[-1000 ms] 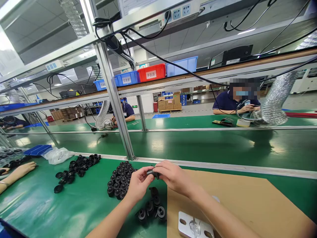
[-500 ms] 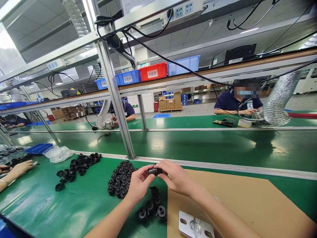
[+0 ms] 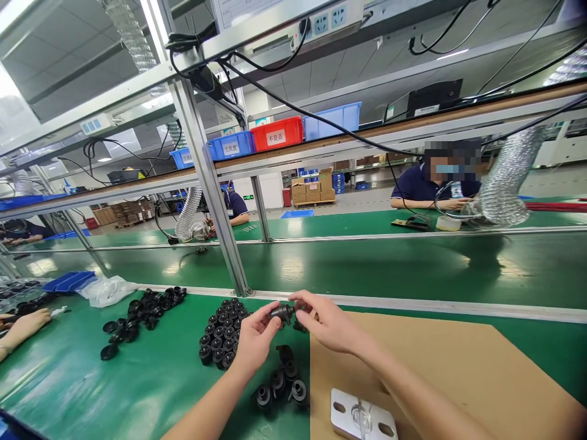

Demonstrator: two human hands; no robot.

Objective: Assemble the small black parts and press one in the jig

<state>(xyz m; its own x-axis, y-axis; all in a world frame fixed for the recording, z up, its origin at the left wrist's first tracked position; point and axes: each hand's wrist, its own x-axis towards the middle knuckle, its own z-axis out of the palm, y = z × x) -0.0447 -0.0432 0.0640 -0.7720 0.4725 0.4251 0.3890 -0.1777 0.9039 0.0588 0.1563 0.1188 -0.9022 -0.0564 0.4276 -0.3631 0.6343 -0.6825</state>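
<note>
At lower centre, loose black pieces (image 3: 277, 380) are lying on the bench (image 3: 174, 366). Beyond them, below frame centre, the left hand (image 3: 255, 342) is pinching a black part (image 3: 280, 313); the right hand (image 3: 329, 327) is holding curled fingertips at its right end, grip unclear.

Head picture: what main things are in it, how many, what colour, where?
Blue plastic bins: three, blue, metal shelf
Red plastic bin: one, red, among them
Other people: at least four, some navy, across and left
White plastic bag: one, white, left
Shallow blue tray: one, blue, beside it
Scattered black parts: many, black, left
Round black parts in rows: many, black, centre left
Small loose black parts: about five, black, bottom centre
Flat cardboard sheet: one, brown, green tabletop
Silver metal plate: one, silver, on the sheet
Ridged black part: one, black, centre
Left hand: one, bare, pinching that part
Right hand: one, bare, at its end
</note>
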